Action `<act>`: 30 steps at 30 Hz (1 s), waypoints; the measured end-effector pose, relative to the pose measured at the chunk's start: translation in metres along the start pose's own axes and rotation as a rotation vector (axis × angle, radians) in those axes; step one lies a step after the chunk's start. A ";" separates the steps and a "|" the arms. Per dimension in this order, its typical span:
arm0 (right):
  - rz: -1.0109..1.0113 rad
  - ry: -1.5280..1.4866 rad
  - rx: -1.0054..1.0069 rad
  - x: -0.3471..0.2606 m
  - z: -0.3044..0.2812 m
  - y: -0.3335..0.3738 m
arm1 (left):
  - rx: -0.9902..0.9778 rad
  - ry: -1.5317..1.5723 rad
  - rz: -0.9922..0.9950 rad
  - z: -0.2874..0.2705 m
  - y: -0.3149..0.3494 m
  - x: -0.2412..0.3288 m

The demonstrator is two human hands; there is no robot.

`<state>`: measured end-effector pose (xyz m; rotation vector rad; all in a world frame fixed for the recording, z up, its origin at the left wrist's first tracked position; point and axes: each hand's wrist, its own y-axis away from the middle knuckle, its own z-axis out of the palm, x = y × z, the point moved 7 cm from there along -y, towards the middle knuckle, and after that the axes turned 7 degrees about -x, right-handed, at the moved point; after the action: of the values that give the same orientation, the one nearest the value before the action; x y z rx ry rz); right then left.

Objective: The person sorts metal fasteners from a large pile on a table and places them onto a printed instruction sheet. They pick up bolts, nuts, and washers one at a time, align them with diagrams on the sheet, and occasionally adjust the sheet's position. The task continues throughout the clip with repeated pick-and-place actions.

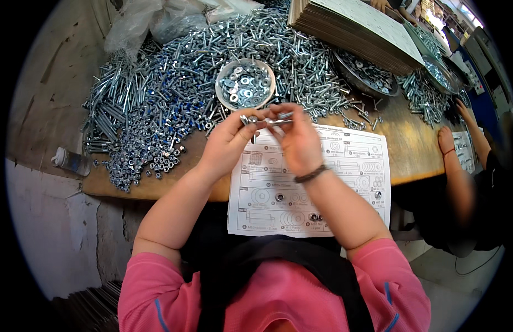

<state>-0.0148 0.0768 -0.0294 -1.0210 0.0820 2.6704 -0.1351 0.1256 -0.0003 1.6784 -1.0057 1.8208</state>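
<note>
Both my hands meet above a printed sheet of hardware drawings (350,226), at the near edge of a big heap of fasteners. My left hand (226,141) is closed, its fingertips pinching several bolts (253,120) that look to have nuts among them. My right hand (300,145) is slightly blurred; between its fingers a shiny bolt (281,118) points toward the left hand. Loose nuts (316,217) lie on drawings near the sheet's lower edge, with a single nut (279,197) left of them and another nut (378,195) by the right edge.
Just beyond my hands, a white tub (218,91) of washers sits among heaped bolts (300,72) and nuts (126,166). Right of it are a metal bowl (392,93) and stacked boards (356,30). A plastic bottle (73,161) lies left. A co-worker's hand (447,139) is at the right.
</note>
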 end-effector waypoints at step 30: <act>0.004 1.477 -0.038 -0.131 -0.117 0.075 | -0.428 -1.072 -0.085 0.121 -0.020 -0.062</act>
<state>0.1327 -0.0443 -0.0342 -2.6551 0.2998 1.3367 -0.0335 0.0541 -0.0586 2.3288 -1.5248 0.4621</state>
